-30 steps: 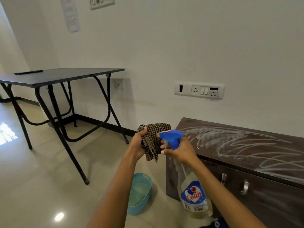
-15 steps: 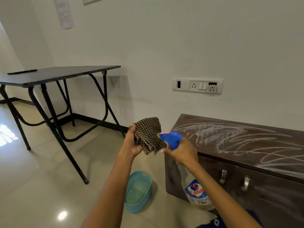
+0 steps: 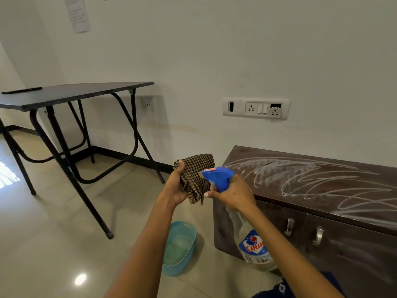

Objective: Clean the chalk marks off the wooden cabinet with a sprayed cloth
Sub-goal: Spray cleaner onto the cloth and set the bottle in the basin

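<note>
Head view, left hand point(image 3: 175, 190) fingers gripping cloth point(image 3: 196, 176), right hand point(image 3: 234, 193) squeezing spray bottle point(image 3: 218, 178) — beside cabinet point(image 3: 322, 183) edge

Dark brown wooden cabinet point(image 3: 322, 211) stands against the white wall, chalk scribbles point(image 3: 311, 181) spread over its top. White socket panel point(image 3: 256, 108) on the wall above the cabinet's left end. Light blue plastic tub point(image 3: 179, 248) on the floor just left of the cabinet's front left corner. Black folding metal-legged table point(image 3: 71, 93) farther left, a flat black object point(image 3: 21, 90) at its far left edge.
</note>
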